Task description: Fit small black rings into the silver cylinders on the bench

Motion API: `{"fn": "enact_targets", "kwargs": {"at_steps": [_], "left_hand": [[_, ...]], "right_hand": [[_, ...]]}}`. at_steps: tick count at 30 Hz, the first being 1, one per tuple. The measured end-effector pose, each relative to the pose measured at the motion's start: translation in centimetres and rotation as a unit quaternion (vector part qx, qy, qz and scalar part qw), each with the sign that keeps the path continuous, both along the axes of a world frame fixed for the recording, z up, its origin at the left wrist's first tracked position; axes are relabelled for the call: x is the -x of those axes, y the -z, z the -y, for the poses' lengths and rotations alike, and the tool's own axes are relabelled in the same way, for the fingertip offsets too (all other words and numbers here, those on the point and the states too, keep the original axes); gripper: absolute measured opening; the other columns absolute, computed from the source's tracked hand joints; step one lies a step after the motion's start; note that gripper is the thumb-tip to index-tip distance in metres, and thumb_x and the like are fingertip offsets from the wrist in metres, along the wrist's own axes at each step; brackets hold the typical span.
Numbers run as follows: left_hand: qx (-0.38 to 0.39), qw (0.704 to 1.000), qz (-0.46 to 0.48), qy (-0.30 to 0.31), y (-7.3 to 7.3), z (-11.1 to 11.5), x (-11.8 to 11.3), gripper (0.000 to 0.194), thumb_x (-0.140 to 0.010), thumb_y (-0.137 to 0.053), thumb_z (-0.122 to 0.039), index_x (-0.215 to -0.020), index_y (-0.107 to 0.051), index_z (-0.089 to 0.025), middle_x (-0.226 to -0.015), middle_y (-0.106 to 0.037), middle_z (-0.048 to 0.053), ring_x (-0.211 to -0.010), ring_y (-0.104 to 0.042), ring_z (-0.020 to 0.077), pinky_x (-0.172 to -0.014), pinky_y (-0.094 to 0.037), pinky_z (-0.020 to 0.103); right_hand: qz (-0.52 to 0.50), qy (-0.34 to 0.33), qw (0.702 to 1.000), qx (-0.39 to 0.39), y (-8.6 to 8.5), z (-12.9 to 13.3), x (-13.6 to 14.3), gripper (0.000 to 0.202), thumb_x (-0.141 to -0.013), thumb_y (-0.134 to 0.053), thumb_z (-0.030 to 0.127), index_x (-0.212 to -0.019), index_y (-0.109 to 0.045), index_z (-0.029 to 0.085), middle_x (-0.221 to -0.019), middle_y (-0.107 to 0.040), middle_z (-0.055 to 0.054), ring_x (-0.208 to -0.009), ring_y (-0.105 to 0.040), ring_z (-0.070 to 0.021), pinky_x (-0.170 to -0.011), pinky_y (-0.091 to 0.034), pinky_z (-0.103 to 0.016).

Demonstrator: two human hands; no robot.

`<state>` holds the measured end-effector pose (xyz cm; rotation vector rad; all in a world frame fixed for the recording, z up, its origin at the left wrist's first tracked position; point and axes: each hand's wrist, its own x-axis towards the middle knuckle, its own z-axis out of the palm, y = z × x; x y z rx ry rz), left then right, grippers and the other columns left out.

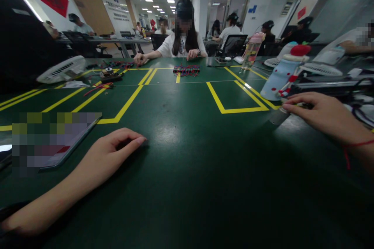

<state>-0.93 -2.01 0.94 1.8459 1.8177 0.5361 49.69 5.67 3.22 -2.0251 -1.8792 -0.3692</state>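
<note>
My right hand [320, 111] is at the right side of the dark green table [187, 155]. Its thumb and fingers pinch a small grey cylinder [279, 116], held tilted at the table surface; a small part under the fingers is partly hidden. My left hand [118, 148] rests on the table left of centre. Its fingers are curled, with the thumb pressed to the index finger, and no object shows in them. A flat tablet-like panel [67, 151], partly pixelated, lies to the left of that hand.
Yellow tape [222, 103] marks outlines on the table. A blue snowman-like bottle [277, 79] and a clear bottle [251, 54] stand at right. White fans [62, 69], red wires [101, 87] and a bundle of wired parts [186, 71] lie farther off. A person [184, 42] sits opposite.
</note>
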Motion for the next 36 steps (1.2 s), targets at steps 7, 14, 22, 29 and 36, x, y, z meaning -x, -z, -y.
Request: {"fn": "enact_targets", "kwargs": {"at_steps": [7,14,22,29,36], "left_hand": [[-0.002,1.000,0.005,0.004,-0.3,0.1,-0.3,0.034,-0.086,-0.052,-0.051,-0.097,-0.066,-0.023,-0.102,-0.067,0.002,-0.096,-0.061,0.0233,-0.085,-0.044,0.035],[-0.004,1.000,0.011,0.002,-0.7,0.3,-0.8,0.033,-0.086,-0.051,-0.050,-0.095,-0.067,-0.022,-0.101,-0.069,0.002,-0.096,-0.062,0.0234,-0.085,-0.045,0.034],[-0.002,1.000,0.011,0.006,-0.5,0.2,-0.5,0.033,-0.086,-0.052,-0.051,-0.095,-0.067,-0.023,-0.103,-0.067,0.002,-0.097,-0.061,0.0232,-0.087,-0.043,0.034],[-0.009,1.000,0.004,0.005,0.1,-0.1,-0.2,0.035,-0.084,-0.052,-0.054,-0.094,-0.067,-0.024,-0.102,-0.067,0.002,-0.097,-0.061,0.0239,-0.087,-0.044,0.035],[-0.007,1.000,0.005,0.015,0.2,-0.1,0.0,0.035,-0.085,-0.052,-0.054,-0.096,-0.067,-0.024,-0.104,-0.067,0.002,-0.098,-0.061,0.0239,-0.088,-0.045,0.037]], "right_hand": [[-0.150,0.050,0.986,0.056,-0.5,0.7,1.5,0.031,-0.075,-0.064,0.046,-0.095,-0.074,0.024,-0.097,-0.071,-0.002,-0.090,-0.063,-0.0189,-0.081,-0.042,-0.029],[-0.129,0.087,0.987,0.029,-0.8,0.9,1.8,0.031,-0.080,-0.060,0.044,-0.097,-0.073,0.021,-0.090,-0.070,-0.006,-0.080,-0.060,-0.0161,-0.071,-0.039,-0.029],[-0.120,0.062,0.990,0.051,-0.9,1.0,1.5,0.034,-0.080,-0.060,0.045,-0.097,-0.073,0.018,-0.093,-0.070,-0.010,-0.080,-0.060,-0.0164,-0.073,-0.040,-0.031],[-0.195,0.085,0.976,0.054,-0.9,1.0,1.5,0.035,-0.072,-0.069,0.046,-0.096,-0.072,0.020,-0.090,-0.071,-0.007,-0.083,-0.063,-0.0182,-0.076,-0.043,-0.031],[-0.229,0.030,0.967,0.111,-1.0,0.7,0.3,0.032,-0.075,-0.064,0.037,-0.104,-0.072,0.027,-0.105,-0.070,-0.001,-0.101,-0.062,-0.0211,-0.093,-0.041,-0.034]]}}
